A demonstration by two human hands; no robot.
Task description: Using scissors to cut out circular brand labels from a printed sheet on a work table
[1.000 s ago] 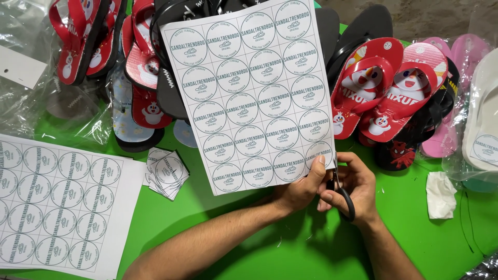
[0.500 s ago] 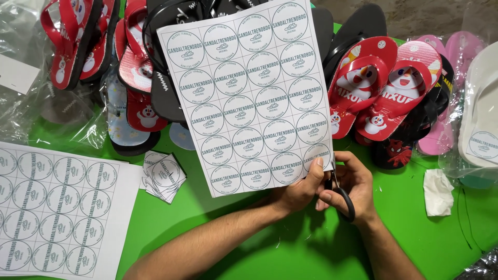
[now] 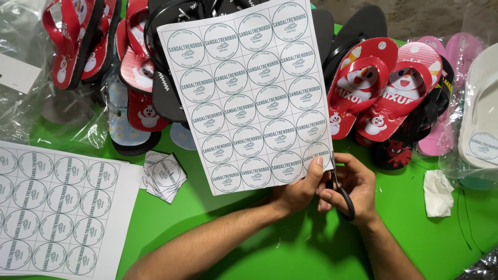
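Head view showed the left hand pinching an almost uncut label sheet at its lower corner, the right hand gripping scissors beside that corner, few cut labels left of the sheet.

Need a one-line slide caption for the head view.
Left hand holds a sheet of round labels while right hand works black scissors at its corner.

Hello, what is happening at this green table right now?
A person holds up a white sheet of round printed labels with the left hand, thumb on its lower right corner. The right hand works black-handled scissors at that same corner. A small pile of cut-out labels lies on the green table, and a second label sheet lies flat at the left. Behind are flip-flops in red, pink and black, some in clear bags.
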